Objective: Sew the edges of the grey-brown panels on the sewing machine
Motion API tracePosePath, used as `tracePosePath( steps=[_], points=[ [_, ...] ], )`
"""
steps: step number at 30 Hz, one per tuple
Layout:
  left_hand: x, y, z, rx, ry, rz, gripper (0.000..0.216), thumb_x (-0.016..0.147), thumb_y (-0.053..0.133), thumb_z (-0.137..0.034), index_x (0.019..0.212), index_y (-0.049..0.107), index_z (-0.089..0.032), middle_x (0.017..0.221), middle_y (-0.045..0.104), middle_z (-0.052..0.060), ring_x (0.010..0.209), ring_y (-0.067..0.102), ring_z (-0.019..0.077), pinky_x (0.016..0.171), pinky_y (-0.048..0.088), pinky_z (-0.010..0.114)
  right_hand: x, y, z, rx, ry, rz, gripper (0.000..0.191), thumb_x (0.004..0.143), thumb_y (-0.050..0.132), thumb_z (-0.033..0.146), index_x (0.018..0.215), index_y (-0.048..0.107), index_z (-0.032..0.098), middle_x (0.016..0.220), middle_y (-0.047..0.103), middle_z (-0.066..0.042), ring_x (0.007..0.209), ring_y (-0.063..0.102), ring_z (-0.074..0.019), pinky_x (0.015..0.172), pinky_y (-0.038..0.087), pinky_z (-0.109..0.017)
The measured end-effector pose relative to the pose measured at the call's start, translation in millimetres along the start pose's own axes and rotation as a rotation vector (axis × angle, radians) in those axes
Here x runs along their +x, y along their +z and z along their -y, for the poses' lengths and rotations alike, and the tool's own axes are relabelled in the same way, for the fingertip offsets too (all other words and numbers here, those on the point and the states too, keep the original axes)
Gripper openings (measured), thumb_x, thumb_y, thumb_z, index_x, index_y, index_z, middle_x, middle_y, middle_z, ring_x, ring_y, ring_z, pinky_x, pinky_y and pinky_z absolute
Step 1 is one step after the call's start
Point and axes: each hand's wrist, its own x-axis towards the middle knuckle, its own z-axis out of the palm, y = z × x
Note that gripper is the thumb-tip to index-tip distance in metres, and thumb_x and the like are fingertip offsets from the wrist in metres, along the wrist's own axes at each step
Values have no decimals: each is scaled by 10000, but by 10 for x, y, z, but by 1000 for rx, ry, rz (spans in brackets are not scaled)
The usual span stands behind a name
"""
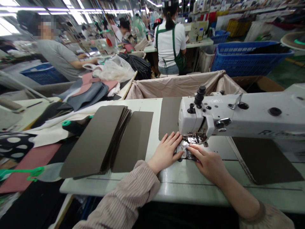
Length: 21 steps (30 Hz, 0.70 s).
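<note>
My left hand (165, 152) lies flat with its fingers stretched out, the fingertips on the near edge of a grey-brown panel (169, 116). That panel runs behind the head of the white sewing machine (238, 111), which hides part of it. Close to the presser foot (194, 139), my right hand (211, 163) points its extended fingers at the metal needle plate (184, 152). Its lower fingers are partly hidden, and I see nothing held in it. The thumb of my left hand rests by the plate.
To the left stands a thick stack of grey-brown panels (91, 140), with another panel (134, 140) beside it. More panels (267, 159) lie right, under the machine arm. Behind the table is a cloth-lined bin (176, 87); a blue basket (247, 60) and seated people are beyond.
</note>
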Motion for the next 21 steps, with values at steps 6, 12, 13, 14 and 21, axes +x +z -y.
tracePosePath(
  steps=[6,12,13,14,21],
  points=[
    [-5,0,7,6,11,12,612,985,443,-497,1520,283,-245,1592,264,42,1482,202,235,1211,164,459,-3,3,0,-13,0,-5,611,819,515,118,1411,482,265,1455,501,-34,918,680,-212,734,540,-340],
    [-13,11,-2,27,16,-10,629,978,445,-510,1519,287,-231,1593,260,47,1483,199,237,1212,165,453,5,6,18,12,10,-31,582,838,516,126,1401,484,271,1460,495,-20,1038,652,-217,784,536,-341],
    [-18,21,-3,32,18,-17,631,979,443,-508,1521,282,-230,1592,262,48,1484,197,236,1212,164,452,5,5,23,18,11,-38,578,840,517,126,1398,486,275,1458,498,-18,1066,642,-217,798,534,-338],
    [-23,34,-1,36,20,-24,633,979,441,-508,1523,276,-229,1592,265,49,1484,194,236,1212,163,452,6,1,29,22,11,-44,573,841,519,125,1393,490,276,1454,502,-18,1084,635,-216,808,531,-335],
    [16,4,6,19,21,-40,645,969,460,-508,1519,278,-225,1571,317,82,1468,235,271,1190,179,489,2,-66,83,47,12,-76,550,834,504,103,1362,520,258,1412,543,-45,1110,622,-209,847,529,-327]
  ],
)
